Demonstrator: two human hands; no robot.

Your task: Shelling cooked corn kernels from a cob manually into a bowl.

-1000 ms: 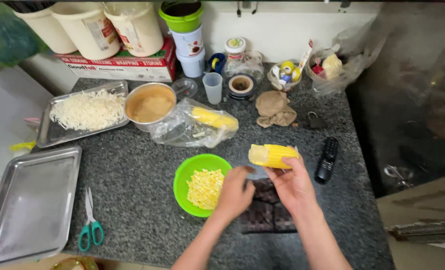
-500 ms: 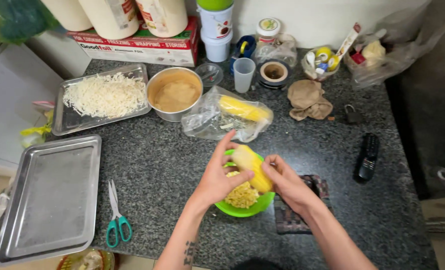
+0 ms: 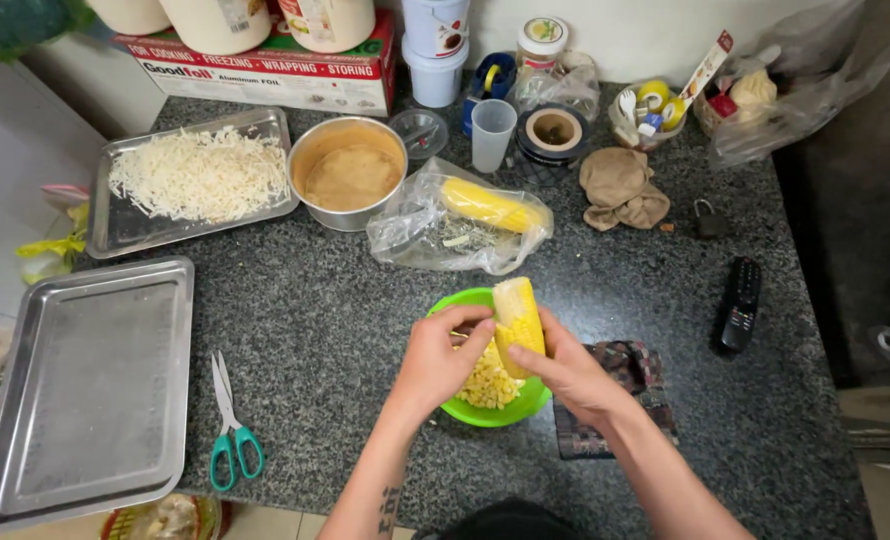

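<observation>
Both hands over green bowl [image 3: 445, 310]. Right hand [image 3: 577, 372] fingers curled around corn cob [image 3: 518, 318], cob upright above bowl. Left hand [image 3: 443, 356] fingers closed on cob's left side, thumb at kernels. Loose kernels [image 3: 487, 382] inside bowl. Bagged cob [image 3: 487, 206] behind bowl; scissors [image 3: 230, 425] left of bowl; folded cloth [image 3: 637, 362] right of bowl, on worktop [image 3: 325, 330].

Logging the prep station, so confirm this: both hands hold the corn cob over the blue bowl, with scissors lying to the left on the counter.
Wrong on one point: the bowl is green, not blue, as the head view shows. Both hands, left and right, hold the corn cob over it, scissors lying left on the counter.
</observation>
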